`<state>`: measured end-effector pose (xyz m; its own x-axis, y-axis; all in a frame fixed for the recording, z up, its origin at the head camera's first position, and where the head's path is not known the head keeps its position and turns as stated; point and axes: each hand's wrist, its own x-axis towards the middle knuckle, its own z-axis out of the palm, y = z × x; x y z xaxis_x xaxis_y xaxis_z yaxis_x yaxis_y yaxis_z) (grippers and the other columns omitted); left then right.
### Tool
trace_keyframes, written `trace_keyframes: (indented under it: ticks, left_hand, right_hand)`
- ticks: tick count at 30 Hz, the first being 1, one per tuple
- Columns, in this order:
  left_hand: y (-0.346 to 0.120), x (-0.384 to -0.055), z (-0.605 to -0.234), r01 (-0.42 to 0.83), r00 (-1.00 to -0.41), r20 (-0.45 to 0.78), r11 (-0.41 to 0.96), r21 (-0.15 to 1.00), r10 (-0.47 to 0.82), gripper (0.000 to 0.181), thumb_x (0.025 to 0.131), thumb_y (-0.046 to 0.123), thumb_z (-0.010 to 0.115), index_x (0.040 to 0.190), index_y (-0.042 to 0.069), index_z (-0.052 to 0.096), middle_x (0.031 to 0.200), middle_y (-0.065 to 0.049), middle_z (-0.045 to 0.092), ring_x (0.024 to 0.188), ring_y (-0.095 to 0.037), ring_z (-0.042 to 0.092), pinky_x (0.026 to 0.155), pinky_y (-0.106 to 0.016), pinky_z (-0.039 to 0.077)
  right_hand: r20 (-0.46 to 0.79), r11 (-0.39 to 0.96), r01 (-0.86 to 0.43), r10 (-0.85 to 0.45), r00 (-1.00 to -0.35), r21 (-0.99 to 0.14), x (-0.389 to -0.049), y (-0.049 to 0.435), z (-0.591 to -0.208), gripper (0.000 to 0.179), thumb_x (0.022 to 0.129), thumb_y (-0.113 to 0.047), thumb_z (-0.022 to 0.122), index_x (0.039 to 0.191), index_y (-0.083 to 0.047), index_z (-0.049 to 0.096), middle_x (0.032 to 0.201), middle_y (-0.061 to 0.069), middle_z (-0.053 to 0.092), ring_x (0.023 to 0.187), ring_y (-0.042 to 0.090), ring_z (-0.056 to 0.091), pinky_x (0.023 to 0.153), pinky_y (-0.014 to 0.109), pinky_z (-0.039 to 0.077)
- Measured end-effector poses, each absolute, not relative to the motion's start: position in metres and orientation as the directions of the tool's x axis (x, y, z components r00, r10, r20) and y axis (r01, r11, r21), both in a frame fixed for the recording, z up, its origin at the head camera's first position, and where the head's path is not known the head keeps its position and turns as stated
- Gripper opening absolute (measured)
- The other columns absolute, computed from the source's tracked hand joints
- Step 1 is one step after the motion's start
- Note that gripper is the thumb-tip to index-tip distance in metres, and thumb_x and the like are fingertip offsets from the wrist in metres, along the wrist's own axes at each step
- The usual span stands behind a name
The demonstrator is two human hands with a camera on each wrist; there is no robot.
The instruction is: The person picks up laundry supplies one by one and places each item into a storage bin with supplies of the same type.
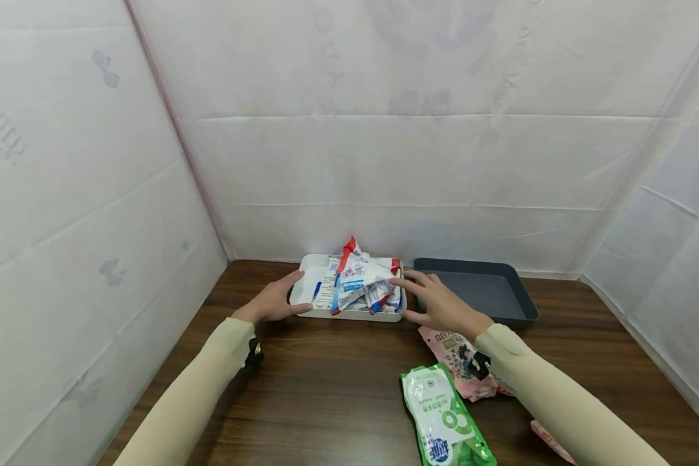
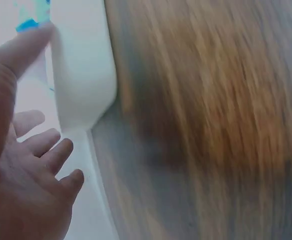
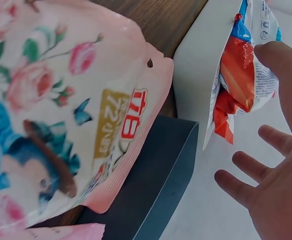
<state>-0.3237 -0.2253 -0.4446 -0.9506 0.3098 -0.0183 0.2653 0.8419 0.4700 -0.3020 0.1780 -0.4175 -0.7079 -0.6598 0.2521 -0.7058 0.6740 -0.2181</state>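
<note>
A white tray (image 1: 305, 313) by the back wall holds several white, blue and red plastic packets (image 1: 352, 285) heaped in its middle and right part. My left hand (image 1: 275, 299) is at the tray's left end, fingers spread and thumb near the front rim; in the left wrist view its thumb (image 2: 28, 47) overlaps the rim. At the right end, my right hand (image 1: 439, 303) reaches over beside the packets with its fingers apart. The right thumb (image 3: 276, 55) lies close to a red and white packet (image 3: 241, 75); whether it touches cannot be told.
A dark grey tray (image 1: 489, 291) stands right of the white one. A pink floral pouch (image 1: 451, 353) lies partly under my right forearm, with a green and white pouch (image 1: 443, 411) nearer me. Another pink piece (image 1: 550, 440) shows at the lower right. White sheeting (image 1: 349, 162) encloses the wooden table.
</note>
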Motion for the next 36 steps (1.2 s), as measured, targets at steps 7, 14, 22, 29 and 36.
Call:
trace_keyframes:
  ticks: [7,14,22,29,36]
  left_hand:
    - [-0.208,-0.316,-0.433,0.362,-0.929,0.088,0.839,0.406,0.359,0.091,0.09,0.027,0.081,0.162,0.004,0.028,0.166,-0.019,0.028,0.15,-0.041,0.031,0.12,-0.057,0.024]
    - [-0.188,-0.308,-0.424,0.464,-0.886,0.194,0.814,0.351,0.421,0.081,0.092,0.026,0.079,0.16,0.008,0.037,0.164,-0.014,0.035,0.149,-0.038,0.035,0.119,-0.054,0.027]
    - [-0.161,-0.301,-0.416,0.558,-0.826,0.323,0.757,0.341,0.463,0.066,0.095,0.026,0.076,0.152,0.007,0.049,0.153,-0.015,0.051,0.14,-0.035,0.048,0.111,-0.052,0.042]
    - [-0.137,-0.297,-0.407,0.671,-0.717,0.485,0.686,0.282,0.501,0.036,0.092,0.014,0.079,0.124,0.001,0.07,0.121,-0.014,0.072,0.113,-0.029,0.067,0.099,-0.045,0.053]
    - [-0.103,-0.292,-0.4,0.759,-0.622,0.561,0.597,0.26,0.546,0.01,0.091,0.007,0.078,0.1,0.003,0.078,0.095,-0.006,0.076,0.083,-0.017,0.068,0.08,-0.033,0.059]
  right_hand:
    - [0.218,0.71,-0.659,-0.622,-0.752,-0.248,-0.294,0.194,-0.419,0.072,0.096,-0.033,0.074,0.16,-0.03,0.039,0.163,0.014,0.033,0.136,0.043,0.042,0.097,0.065,0.047]
    - [0.211,0.729,-0.631,-0.594,-0.776,-0.266,-0.286,0.214,-0.422,0.073,0.096,-0.035,0.074,0.16,-0.031,0.038,0.163,0.016,0.033,0.139,0.044,0.04,0.097,0.065,0.047]
    - [0.247,0.723,-0.634,-0.584,-0.773,-0.275,-0.273,0.237,-0.426,0.071,0.096,-0.03,0.076,0.158,-0.026,0.042,0.163,0.015,0.034,0.135,0.044,0.042,0.096,0.064,0.047]
    - [0.26,0.735,-0.63,-0.576,-0.775,-0.251,-0.263,0.252,-0.427,0.07,0.098,-0.032,0.073,0.159,-0.027,0.041,0.163,0.014,0.034,0.136,0.044,0.042,0.095,0.065,0.047]
    - [0.264,0.747,-0.616,-0.559,-0.786,-0.252,-0.252,0.261,-0.429,0.07,0.096,-0.033,0.075,0.158,-0.027,0.043,0.162,0.015,0.036,0.135,0.042,0.043,0.094,0.065,0.048]
